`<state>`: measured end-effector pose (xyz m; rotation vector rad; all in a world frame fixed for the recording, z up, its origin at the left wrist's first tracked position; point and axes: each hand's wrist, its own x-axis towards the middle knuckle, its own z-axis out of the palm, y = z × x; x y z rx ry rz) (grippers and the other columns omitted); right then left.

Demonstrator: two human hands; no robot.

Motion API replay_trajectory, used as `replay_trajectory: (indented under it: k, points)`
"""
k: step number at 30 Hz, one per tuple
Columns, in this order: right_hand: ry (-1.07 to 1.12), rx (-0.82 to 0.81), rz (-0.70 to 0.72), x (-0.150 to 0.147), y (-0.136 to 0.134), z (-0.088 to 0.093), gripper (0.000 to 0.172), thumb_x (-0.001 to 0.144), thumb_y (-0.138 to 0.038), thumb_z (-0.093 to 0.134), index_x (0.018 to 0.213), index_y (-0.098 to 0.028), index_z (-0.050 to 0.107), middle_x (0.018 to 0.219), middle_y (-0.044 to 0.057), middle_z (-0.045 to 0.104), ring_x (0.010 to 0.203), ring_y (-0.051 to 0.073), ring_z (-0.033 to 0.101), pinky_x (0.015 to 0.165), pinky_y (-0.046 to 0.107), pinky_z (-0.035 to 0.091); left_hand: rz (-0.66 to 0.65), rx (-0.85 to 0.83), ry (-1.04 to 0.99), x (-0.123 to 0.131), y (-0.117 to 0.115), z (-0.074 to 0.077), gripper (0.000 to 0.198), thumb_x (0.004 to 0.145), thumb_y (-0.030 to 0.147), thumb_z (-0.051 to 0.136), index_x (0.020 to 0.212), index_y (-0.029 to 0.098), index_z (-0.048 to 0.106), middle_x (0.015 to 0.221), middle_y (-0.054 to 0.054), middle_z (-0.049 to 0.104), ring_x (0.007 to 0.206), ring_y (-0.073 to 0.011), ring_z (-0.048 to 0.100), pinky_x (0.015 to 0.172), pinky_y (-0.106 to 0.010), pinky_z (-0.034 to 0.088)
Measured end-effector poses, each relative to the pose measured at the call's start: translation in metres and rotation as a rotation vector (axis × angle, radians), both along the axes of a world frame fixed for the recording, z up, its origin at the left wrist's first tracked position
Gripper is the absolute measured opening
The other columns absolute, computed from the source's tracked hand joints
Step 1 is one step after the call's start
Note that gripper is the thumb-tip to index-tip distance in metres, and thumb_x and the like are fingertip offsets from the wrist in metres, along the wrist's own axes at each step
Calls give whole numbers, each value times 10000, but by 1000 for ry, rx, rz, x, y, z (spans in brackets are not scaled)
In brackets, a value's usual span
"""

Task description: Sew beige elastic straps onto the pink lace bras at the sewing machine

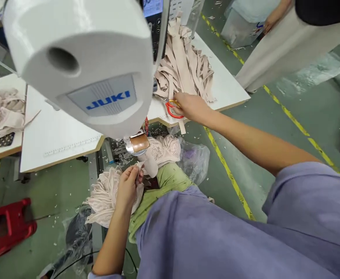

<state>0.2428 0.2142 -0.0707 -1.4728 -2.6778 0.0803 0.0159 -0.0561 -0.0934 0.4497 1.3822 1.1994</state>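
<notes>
My left hand (129, 182) is closed in a pinch on the edge of a pale beige lace bra (137, 195), just below the sewing machine's rounded metal arm end (139, 144). Part of the bra is hidden behind the fingers. On the right, my right hand (191, 106) reaches over the white table edge with its fingers closed around the red and orange handles of a pair of scissors (170, 111). The blades point left, towards the machine. A heap of beige fabric strips (184, 66) lies just beyond this hand.
The white JUKI machine head (100, 73) fills the upper left. Lace bras (104, 193) hang below it, and others (3, 112) lie on the left table. A red stool (9, 228) stands at lower left. Another person's leg (271, 46) is at upper right.
</notes>
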Motion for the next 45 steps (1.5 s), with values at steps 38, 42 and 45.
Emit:
replay_trajectory:
  k: [38,42,45]
  points:
    - [533,-685,205,-9,-206,-11,446,737,-306,699,1158,-243,565,1084,59,659,882,204,648,782,340,515,75,75,1,-10,-5,-1,415,748,459,776,609,161,521,537,57,428,488,-47,315,477,-190,254]
    - [517,-697,183,-21,-203,-14,426,767,-325,698,1168,-249,578,1104,61,665,916,215,660,784,343,518,73,79,97,-6,-7,3,348,811,423,729,649,161,568,563,46,478,495,-55,350,477,-187,292]
    - [512,-708,187,-25,-200,-15,391,800,-335,694,1170,-246,602,1091,60,676,913,211,661,793,344,518,66,74,142,-6,-8,3,329,824,416,709,658,170,569,574,43,496,489,-65,379,467,-190,318]
